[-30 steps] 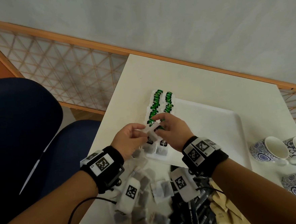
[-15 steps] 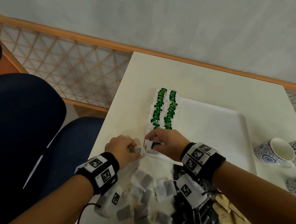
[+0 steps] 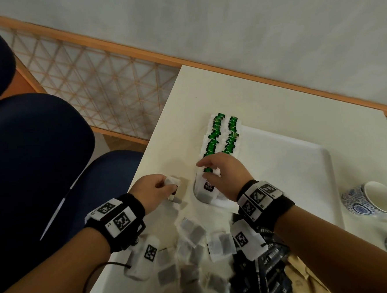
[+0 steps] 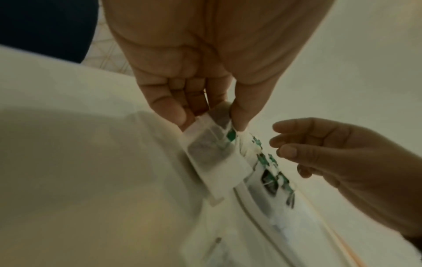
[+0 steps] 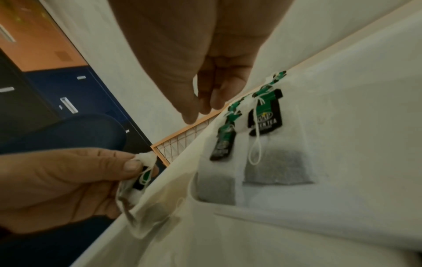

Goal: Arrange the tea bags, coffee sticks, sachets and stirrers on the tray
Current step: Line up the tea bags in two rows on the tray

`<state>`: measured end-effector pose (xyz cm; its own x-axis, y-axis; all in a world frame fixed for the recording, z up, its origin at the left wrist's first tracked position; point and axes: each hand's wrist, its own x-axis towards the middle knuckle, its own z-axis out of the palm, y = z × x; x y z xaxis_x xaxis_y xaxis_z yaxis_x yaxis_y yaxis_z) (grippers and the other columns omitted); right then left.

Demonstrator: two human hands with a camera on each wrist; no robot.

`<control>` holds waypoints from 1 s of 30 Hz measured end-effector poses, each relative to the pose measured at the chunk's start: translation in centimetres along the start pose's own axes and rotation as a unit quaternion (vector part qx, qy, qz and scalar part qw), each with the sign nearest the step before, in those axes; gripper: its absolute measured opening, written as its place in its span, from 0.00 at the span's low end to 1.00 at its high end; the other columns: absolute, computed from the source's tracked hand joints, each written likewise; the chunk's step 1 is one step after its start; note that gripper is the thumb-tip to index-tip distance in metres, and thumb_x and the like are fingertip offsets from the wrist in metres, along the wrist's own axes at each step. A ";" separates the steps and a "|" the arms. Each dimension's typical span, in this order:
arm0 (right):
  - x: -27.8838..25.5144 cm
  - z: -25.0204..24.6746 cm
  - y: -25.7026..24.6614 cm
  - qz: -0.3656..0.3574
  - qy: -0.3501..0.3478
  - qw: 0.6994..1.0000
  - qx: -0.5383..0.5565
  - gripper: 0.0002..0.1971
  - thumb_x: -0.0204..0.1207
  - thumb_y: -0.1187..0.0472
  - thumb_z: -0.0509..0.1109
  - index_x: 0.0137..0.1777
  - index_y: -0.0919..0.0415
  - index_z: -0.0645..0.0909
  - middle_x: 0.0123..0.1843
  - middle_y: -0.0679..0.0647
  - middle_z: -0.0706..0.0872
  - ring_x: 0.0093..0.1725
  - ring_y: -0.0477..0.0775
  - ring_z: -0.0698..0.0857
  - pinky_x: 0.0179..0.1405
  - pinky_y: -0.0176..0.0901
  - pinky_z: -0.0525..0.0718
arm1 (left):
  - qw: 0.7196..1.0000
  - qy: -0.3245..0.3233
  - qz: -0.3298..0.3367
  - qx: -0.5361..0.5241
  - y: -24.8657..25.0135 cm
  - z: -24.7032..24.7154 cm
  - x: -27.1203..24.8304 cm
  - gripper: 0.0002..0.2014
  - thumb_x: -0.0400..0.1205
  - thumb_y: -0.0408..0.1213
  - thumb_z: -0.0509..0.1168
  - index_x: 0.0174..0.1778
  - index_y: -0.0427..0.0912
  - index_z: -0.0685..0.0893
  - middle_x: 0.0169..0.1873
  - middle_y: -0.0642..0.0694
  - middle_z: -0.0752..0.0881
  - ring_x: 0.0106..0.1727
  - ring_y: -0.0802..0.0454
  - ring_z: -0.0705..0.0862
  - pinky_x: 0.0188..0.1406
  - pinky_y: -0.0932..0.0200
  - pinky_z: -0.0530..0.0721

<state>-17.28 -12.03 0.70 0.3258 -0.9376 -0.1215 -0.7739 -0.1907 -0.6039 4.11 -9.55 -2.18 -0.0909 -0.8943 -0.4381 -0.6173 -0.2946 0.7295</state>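
Observation:
Two rows of tea bags with green tags (image 3: pixel 221 135) lie along the left edge of the white tray (image 3: pixel 303 161). My left hand (image 3: pixel 167 186) pinches one tea bag (image 3: pixel 174 182) by its top between thumb and fingers, just left of the tray over the table. In the left wrist view this tea bag (image 4: pixel 212 153) hangs from the left hand (image 4: pixel 210 119). My right hand (image 3: pixel 210 168) hovers over the near end of the rows with loose fingers and holds nothing. In the right wrist view the nearest tray bags (image 5: pixel 276 162) lie under the right hand (image 5: pixel 200 108).
A loose pile of tea bags (image 3: pixel 194 242) lies near me, with black coffee sticks (image 3: pixel 269 262) and brown sachets (image 3: pixel 300 276) to its right. Blue-patterned cups (image 3: pixel 370 200) stand right of the tray. A dark blue chair (image 3: pixel 28 158) is beyond the table's left edge.
The hands were together over the rows' near end. Now they are apart: the left has drawn back left off the tray with a tea bag, and the right stays over the rows.

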 end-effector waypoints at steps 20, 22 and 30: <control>-2.9 -1.2 -0.7 0.106 0.006 0.979 0.173 0.04 0.75 0.58 0.72 0.46 0.55 0.88 0.31 0.42 0.86 0.28 0.33 0.80 0.33 0.27 0.77 | 0.888 -0.046 -0.084 -0.449 5.6 1.5 0.3 0.14 0.79 0.18 0.55 0.46 0.39 0.83 0.37 0.41 0.80 0.35 0.49 0.80 0.34 0.57 0.88; -2.9 -1.5 -0.5 0.120 0.036 0.976 0.178 0.05 0.73 0.55 0.74 0.44 0.55 0.89 0.35 0.44 0.89 0.31 0.34 0.82 0.34 0.25 0.77 | 0.897 -0.049 -0.086 -0.431 5.4 1.6 0.2 0.14 0.79 0.18 0.56 0.46 0.40 0.82 0.35 0.42 0.81 0.36 0.50 0.81 0.34 0.58 0.85; -2.1 -1.3 -1.1 0.192 0.037 0.930 0.311 0.10 0.71 0.60 0.76 0.37 0.62 0.77 0.27 0.55 0.84 0.24 0.51 0.82 0.32 0.47 0.85 | 0.920 -0.119 -0.044 -0.371 5.3 3.1 0.0 0.14 0.70 0.23 0.75 0.51 0.33 0.82 0.41 0.36 0.81 0.39 0.46 0.77 0.35 0.58 0.78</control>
<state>-17.80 -10.18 2.68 0.0348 -0.9238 -0.3813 -0.3547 0.3453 -0.8689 -1.62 -10.04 0.07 -0.2884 -0.7835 -0.5504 0.0654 -0.5896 0.8050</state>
